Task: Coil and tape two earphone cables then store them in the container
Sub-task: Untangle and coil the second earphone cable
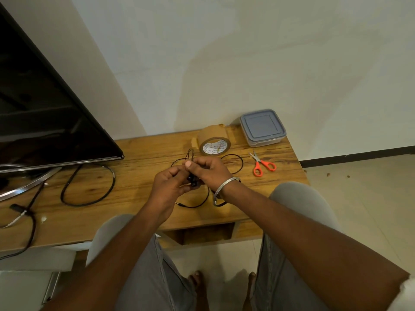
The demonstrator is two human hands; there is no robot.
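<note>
Above the middle of the wooden table (139,194), my left hand (168,187) and my right hand (208,173) together hold a thin black earphone cable (240,163). Both pinch it close together, with the dark earbuds (193,182) between the palms. Loose loops trail onto the table behind and right of my hands, and the plug end (179,204) lies near my left wrist. A brown tape roll (214,140) stands just beyond my hands. The clear container (262,127) with its grey lid on sits at the back right corner. I cannot tell whether a second cable lies there.
Orange-handled scissors (262,163) lie right of the hands. A black TV screen (45,113) on a metal stand fills the left side, with a thick black cable (89,187) looped in front of it. My knees press against the table's front edge.
</note>
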